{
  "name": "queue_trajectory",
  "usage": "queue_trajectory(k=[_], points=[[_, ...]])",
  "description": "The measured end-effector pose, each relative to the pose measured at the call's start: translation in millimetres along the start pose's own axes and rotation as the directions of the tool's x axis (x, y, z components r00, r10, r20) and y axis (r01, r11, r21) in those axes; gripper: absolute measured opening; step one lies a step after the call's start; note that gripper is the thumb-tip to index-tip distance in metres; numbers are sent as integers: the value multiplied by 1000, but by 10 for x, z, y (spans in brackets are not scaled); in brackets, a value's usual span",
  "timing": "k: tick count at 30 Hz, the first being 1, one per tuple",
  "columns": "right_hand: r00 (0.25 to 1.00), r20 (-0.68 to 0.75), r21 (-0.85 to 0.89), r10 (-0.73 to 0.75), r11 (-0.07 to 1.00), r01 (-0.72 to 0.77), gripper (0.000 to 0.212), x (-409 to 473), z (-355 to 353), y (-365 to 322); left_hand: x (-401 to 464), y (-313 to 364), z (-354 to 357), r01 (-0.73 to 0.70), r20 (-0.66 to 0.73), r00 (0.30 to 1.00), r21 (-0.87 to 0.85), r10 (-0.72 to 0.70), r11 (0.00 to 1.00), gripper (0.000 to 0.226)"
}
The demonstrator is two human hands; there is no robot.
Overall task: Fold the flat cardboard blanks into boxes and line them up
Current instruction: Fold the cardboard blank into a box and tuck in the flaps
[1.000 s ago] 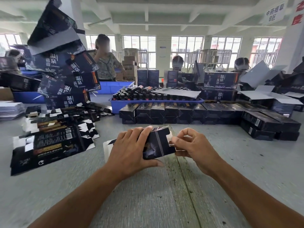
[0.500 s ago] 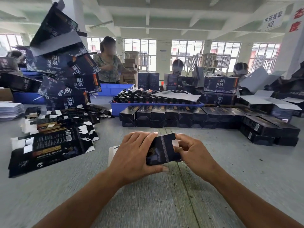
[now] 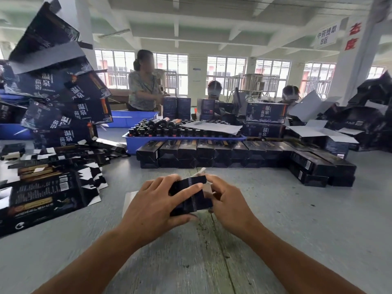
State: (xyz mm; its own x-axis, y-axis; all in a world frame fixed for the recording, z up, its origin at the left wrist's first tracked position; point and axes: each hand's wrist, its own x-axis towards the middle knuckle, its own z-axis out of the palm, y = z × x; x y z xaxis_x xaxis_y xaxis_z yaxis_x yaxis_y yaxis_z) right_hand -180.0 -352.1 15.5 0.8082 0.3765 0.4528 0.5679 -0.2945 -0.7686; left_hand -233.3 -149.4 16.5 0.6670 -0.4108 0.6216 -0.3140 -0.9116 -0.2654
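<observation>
A small dark box (image 3: 192, 197) with a pale flap at its top is held just above the grey table (image 3: 297, 219), in the middle of the view. My left hand (image 3: 152, 206) grips it from the left, fingers over the top and thumb underneath. My right hand (image 3: 228, 201) holds its right end with curled fingers. A pile of flat dark blanks (image 3: 45, 187) lies on the table to the left. Folded dark boxes stand in a row (image 3: 212, 153) behind, running on to the right (image 3: 320, 168).
A blue tray of dark bottles (image 3: 182, 132) sits behind the row. Large printed cartons (image 3: 63, 96) are heaped at the left and open ones (image 3: 343, 124) at the right. A standing person (image 3: 143, 85) and two seated ones work at the far side.
The box has turned in my hands and its end flap has gone in. My left fingers have spread further over its top. The camera has tilted slightly.
</observation>
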Motion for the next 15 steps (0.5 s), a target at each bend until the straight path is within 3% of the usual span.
queue_trajectory(k=[3, 9, 12, 15], points=[[999, -20, -12, 31, 999, -32, 44, -10, -14, -33, 4, -2, 23, 6, -24, 1000, -5, -6, 1000, 74], [998, -29, 168, 61, 984, -55, 50, -18, -42, -62, -3, 25, 39, 48, 27, 999, -124, -45, 991, 69], [997, -56, 129, 55, 990, -48, 62, -26, 3, -52, -7, 35, 22, 60, 37, 998, -160, -55, 985, 65], [998, -62, 56, 6, 998, -3, 59, -38, 6, -51, -4, 12, 27, 62, 28, 998, -158, -58, 986, 69]])
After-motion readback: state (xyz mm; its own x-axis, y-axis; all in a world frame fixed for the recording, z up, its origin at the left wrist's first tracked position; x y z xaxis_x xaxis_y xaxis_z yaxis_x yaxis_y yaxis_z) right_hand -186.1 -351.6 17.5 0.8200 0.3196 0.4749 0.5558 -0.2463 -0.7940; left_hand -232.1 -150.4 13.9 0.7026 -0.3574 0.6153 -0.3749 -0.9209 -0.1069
